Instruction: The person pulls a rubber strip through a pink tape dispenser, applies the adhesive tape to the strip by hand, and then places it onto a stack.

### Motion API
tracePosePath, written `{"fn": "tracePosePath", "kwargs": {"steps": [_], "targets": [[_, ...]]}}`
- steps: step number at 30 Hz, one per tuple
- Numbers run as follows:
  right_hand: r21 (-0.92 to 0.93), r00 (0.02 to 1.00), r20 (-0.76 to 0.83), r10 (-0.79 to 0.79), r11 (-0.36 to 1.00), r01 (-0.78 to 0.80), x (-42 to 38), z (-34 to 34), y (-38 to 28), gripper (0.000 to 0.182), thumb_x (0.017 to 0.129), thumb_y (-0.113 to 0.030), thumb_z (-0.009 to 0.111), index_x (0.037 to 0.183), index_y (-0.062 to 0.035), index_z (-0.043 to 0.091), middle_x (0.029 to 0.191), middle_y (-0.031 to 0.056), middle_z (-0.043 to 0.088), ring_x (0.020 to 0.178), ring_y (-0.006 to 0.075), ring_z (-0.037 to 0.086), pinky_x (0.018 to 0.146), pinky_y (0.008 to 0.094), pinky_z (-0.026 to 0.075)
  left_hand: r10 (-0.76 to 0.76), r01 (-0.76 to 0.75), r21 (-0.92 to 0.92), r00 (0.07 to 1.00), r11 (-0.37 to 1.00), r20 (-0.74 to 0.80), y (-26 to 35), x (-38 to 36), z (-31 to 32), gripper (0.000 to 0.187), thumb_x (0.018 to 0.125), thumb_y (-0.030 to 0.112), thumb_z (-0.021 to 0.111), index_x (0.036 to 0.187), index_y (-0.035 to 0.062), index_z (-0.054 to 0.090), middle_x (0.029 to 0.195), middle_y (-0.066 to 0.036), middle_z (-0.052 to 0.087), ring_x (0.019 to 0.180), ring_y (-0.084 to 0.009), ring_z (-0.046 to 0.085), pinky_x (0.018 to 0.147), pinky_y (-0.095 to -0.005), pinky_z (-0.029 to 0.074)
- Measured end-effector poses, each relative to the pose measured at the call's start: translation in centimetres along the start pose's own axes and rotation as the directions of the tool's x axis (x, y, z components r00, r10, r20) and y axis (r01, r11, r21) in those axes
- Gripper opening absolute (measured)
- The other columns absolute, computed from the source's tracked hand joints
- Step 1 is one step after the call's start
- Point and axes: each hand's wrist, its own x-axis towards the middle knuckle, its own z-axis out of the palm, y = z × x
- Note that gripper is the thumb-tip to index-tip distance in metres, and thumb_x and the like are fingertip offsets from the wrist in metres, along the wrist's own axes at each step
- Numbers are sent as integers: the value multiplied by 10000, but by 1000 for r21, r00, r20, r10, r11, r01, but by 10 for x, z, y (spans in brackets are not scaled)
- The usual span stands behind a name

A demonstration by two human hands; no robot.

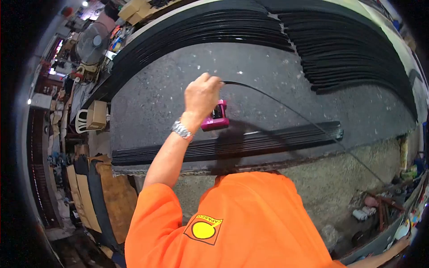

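Observation:
My left hand (203,96), with a metal watch on its wrist, is closed on one end of a long thin black strip (279,103). The strip bows away to the right over the table and runs down past its front edge. Beneath my left hand, a magenta device with a black middle (218,119) sits on the dark table (263,67); my hand and wrist partly cover it. Far out at the lower right is my right hand (403,244), near the strip's lower stretch. Its fingers are too small and dark to make out.
A bundle of black strips (268,139) lies along the table's near edge. More black strips (214,27) line the far side, with a thick stack (353,51) at the right. At left stand a fan (95,42) and a cardboard box (96,115) on a chair.

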Motion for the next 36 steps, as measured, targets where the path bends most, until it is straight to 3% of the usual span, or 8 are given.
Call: {"fn": "tracePosePath", "kwargs": {"steps": [5,8,11,12,20,26,29,36], "targets": [[140,976,-121,-179,971,196,27,-2,-44,472,1032,-339,484,1428,-89,539,1464,148,543,1340,346,505,1087,422,393,-427,412,-270,904,870,6,-97,-20,-61,213,931,195,700,1101,69,731,891,-92,752,802,-175,730,696,-294,559],[22,949,-155,-274,960,280,25,-6,-155,425,1032,-311,503,1379,-84,596,1443,157,563,1334,337,511,1096,411,387,-743,609,-708,645,357,180,-158,-32,-106,353,916,163,703,1235,16,666,1003,-99,747,841,-149,718,692,-287,578],[799,976,-46,-211,578,163,-2,4,-300,396,1003,-210,580,1363,-47,599,1343,113,630,1167,223,615,1000,352,471,-870,502,-856,471,126,148,-237,-67,-140,379,907,97,720,1262,4,624,1012,-93,714,841,-164,707,714,-268,597],[986,971,148,-188,106,-130,-50,-31,-379,399,982,-167,612,1366,-61,599,1306,92,637,1169,232,611,970,346,494,-900,457,-886,417,85,128,-274,-84,-146,365,904,68,722,1248,-2,619,1001,-85,702,841,-166,704,729,-273,608],[824,722,309,-618,-206,-529,-304,-138,-733,352,935,-155,664,1269,-54,620,1085,74,678,998,200,681,767,317,560,-966,-56,-969,113,-240,233,-503,-280,-172,320,925,-96,581,1214,-84,444,1132,-185,612,963,-287,668,958,-464,605],[555,473,508,-720,-147,-819,-450,-79,-810,208,943,-103,645,1150,-78,628,931,62,684,895,220,704,755,392,581,-947,-253,-923,-68,-289,315,-553,-402,-117,431,959,-69,519,1369,-86,389,1318,-219,514,1162,-373,611,1021,-466,572],[497,401,629,-666,-52,-866,-481,-49,-801,223,945,-153,645,1155,-83,627,941,63,684,939,224,686,788,416,563,-928,-91,-955,-226,-283,297,-545,-408,-115,303,977,-26,524,1272,-84,490,1258,-215,586,1110,-337,654,997,-426,584],[810,529,585,-614,410,-419,-501,-68,-766,310,949,-202,628,1224,-59,651,1144,115,690,1033,253,670,883,398,543,-896,631,-673,-82,-385,436,-524,-389,-146,229,951,150,634,1126,3,644,1026,-129,714,971,-248,719,831,-375,593]]}}
